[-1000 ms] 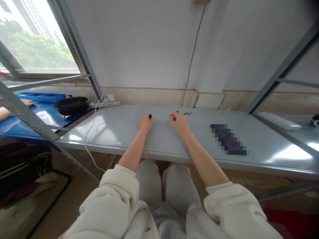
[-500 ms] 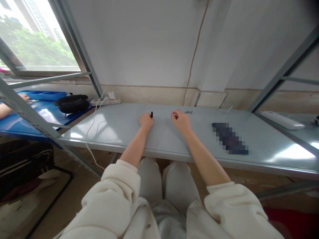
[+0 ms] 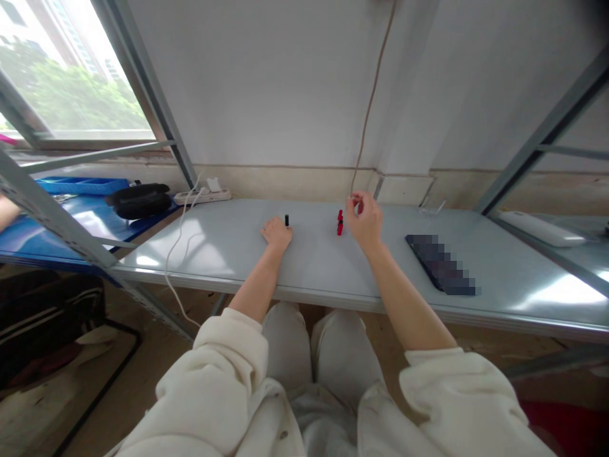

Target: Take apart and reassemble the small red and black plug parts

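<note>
My left hand (image 3: 276,234) rests low on the grey tabletop, its fingers closed around the lower end of a small black cylinder (image 3: 287,220), which stands upright by the thumb. To the right of it, a small red piece with a black middle (image 3: 339,223) lies on the table, touched by neither hand. My right hand (image 3: 366,219) is just right of this piece, toward the back of the table. Its thumb and fingertips are curled together in a pinch; whatever is between them is too small to name.
A dark phone-like slab (image 3: 440,265), partly pixelated, lies on the right. Against the wall sits a white power strip (image 3: 203,195) with a cable (image 3: 174,254) hanging over the front edge. A black case (image 3: 141,200) and blue tray (image 3: 83,185) occupy the left table, near another person's arm (image 3: 7,211).
My right hand has moved right and slightly back, leaving the red piece exposed on the table and covering the small metal parts. My left hand and the black cylinder have shifted slightly left.
</note>
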`<move>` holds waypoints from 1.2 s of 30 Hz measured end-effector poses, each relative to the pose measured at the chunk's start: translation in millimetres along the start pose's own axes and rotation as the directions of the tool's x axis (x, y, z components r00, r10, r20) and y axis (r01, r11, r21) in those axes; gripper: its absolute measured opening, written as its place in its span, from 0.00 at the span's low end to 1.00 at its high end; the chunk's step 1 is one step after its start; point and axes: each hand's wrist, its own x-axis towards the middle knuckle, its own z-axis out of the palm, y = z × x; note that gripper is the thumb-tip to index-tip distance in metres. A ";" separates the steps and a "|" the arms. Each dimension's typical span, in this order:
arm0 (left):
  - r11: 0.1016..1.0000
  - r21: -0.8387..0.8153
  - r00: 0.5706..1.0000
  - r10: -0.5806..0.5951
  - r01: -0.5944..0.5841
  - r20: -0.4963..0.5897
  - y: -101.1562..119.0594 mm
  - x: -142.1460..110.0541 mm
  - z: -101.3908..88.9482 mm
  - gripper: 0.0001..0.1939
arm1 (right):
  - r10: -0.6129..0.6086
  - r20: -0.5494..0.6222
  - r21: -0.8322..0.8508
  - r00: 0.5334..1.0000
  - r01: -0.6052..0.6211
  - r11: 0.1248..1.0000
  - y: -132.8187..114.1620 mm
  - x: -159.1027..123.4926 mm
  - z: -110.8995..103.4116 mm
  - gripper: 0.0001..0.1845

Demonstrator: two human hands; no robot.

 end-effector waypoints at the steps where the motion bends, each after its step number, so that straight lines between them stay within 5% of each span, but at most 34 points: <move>1: 1.000 -0.015 0.999 -0.009 0.009 -0.038 0.6 -2.6 -0.4 0.18 | 0.000 -0.011 -0.005 1.000 0.000 1.000 3.9 3.3 -3.3 0.12; 5: 0.995 -0.085 0.971 0.027 -0.049 -0.238 9.2 -16.2 -7.6 0.29 | 0.125 -0.052 -0.070 0.991 -0.128 0.989 28.0 7.4 -15.7 0.11; 9: 0.920 -0.093 0.870 0.323 -0.381 -0.372 33.8 -31.5 -22.0 0.25 | 0.369 0.080 -0.210 0.926 -0.346 0.915 53.8 -1.1 -20.5 0.12; 12: 0.782 -0.069 0.750 0.564 -0.620 -0.347 57.2 -42.1 -27.5 0.20 | 0.500 0.360 -0.362 0.787 -0.376 0.853 62.2 -8.0 -18.0 0.09; 14: 0.747 -0.081 0.727 0.607 -0.660 -0.320 69.2 -47.7 -24.8 0.19 | 0.516 0.475 -0.416 0.713 -0.335 0.846 61.9 -11.3 -15.3 0.09; 17: 0.729 -0.105 0.728 0.640 -0.676 -0.244 76.2 -52.6 -12.6 0.19 | 0.497 0.567 -0.438 0.657 -0.271 0.857 58.5 -14.9 -11.7 0.10; 21: 0.639 -0.102 0.647 0.758 -0.762 -0.084 69.9 -54.1 4.9 0.19 | 0.467 0.648 -0.442 0.601 -0.202 0.874 58.3 -18.7 -8.1 0.10; 27: 0.649 -0.052 0.649 0.761 -0.759 0.023 63.4 -55.4 14.3 0.21 | 0.433 0.683 -0.398 0.588 -0.197 0.896 60.3 -22.3 -3.9 0.09; 36: 0.663 -0.085 0.666 0.746 -0.744 -0.005 66.3 -51.5 15.2 0.08 | 0.431 0.689 -0.381 0.583 -0.214 0.899 54.3 -23.1 -0.8 0.08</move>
